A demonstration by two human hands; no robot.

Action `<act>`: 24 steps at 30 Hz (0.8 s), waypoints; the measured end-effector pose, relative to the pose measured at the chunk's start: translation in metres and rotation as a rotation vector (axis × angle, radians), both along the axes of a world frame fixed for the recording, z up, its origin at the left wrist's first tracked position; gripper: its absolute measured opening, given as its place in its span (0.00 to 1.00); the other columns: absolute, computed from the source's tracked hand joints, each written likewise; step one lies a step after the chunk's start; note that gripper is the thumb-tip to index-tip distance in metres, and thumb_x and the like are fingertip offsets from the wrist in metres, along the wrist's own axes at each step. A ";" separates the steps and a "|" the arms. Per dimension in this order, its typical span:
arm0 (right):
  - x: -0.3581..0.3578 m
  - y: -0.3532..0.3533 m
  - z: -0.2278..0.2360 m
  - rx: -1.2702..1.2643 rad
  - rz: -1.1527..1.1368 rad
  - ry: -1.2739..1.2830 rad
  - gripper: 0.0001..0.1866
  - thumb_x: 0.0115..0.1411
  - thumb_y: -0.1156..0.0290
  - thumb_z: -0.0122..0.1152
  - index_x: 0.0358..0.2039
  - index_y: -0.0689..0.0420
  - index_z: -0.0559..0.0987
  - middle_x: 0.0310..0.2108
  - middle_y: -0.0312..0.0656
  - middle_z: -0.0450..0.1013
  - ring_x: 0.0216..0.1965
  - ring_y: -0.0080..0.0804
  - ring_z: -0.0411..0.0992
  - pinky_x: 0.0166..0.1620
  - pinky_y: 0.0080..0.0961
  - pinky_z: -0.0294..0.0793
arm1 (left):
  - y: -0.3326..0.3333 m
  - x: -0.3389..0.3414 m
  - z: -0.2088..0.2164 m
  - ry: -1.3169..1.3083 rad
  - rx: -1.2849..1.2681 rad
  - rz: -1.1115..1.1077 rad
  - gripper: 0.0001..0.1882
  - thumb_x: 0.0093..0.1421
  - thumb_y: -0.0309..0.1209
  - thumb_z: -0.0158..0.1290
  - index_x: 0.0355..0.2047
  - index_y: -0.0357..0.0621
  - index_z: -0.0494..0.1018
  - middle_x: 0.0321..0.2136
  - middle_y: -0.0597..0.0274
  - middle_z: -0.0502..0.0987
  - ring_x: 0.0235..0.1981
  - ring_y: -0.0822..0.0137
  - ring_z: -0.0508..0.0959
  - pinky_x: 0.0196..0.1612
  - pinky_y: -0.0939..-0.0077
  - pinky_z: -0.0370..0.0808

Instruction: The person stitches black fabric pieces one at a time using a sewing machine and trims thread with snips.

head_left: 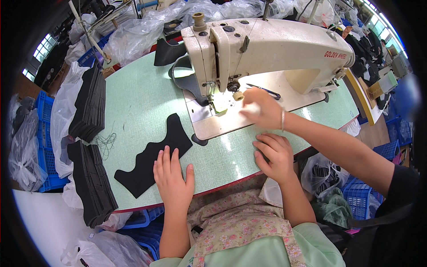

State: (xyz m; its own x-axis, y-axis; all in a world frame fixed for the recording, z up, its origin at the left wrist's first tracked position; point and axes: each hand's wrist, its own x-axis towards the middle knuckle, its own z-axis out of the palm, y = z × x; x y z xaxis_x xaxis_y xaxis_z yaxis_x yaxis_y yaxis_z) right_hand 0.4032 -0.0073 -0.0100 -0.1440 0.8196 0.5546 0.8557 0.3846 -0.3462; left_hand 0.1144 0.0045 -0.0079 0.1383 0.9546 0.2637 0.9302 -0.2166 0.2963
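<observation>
My left hand (171, 179) lies flat with its fingers stretched out, over the near edge of a black, wavy-edged cut fabric piece (156, 149) on the pale green tabletop (222, 167). My right hand (275, 158) rests at the table's front edge, fingers loosely bent, thumb apart, nothing visible in it. Beyond it, another person's hand (263, 108) with a bracelet reaches in from the right, in front of the white sewing machine (267, 44). That hand is blurred; I cannot make out what it holds, if anything. Dark curved pieces (186, 80) lie left of the needle.
Stacks of black cut pieces (91, 104) line the table's left edge, with loose thread (106, 143) beside them. A slim dark pointed tool (265, 91) lies on the machine bed. Blue crates (46, 147) and plastic bags (138, 38) surround the table.
</observation>
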 end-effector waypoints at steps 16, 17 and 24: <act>0.001 -0.001 0.002 0.016 0.028 0.004 0.12 0.49 0.71 0.66 0.37 0.56 0.83 0.42 0.40 0.79 0.47 0.39 0.76 0.48 0.38 0.73 | 0.055 -0.024 0.041 0.390 -0.137 -0.298 0.28 0.53 0.27 0.57 0.56 0.37 0.71 0.54 0.52 0.74 0.51 0.50 0.74 0.53 0.60 0.74; 0.001 -0.001 0.003 0.018 0.027 0.008 0.12 0.49 0.71 0.66 0.37 0.56 0.83 0.42 0.40 0.79 0.47 0.39 0.76 0.48 0.38 0.73 | 0.056 -0.023 0.042 0.394 -0.135 -0.298 0.28 0.53 0.27 0.57 0.56 0.37 0.71 0.54 0.52 0.74 0.51 0.50 0.74 0.53 0.60 0.74; -0.001 0.004 0.009 -0.027 0.021 0.069 0.12 0.50 0.71 0.66 0.38 0.56 0.82 0.44 0.41 0.78 0.47 0.41 0.75 0.48 0.38 0.73 | 0.065 0.012 0.042 0.088 0.178 -0.365 0.23 0.51 0.22 0.53 0.50 0.34 0.75 0.52 0.51 0.76 0.44 0.54 0.76 0.46 0.62 0.77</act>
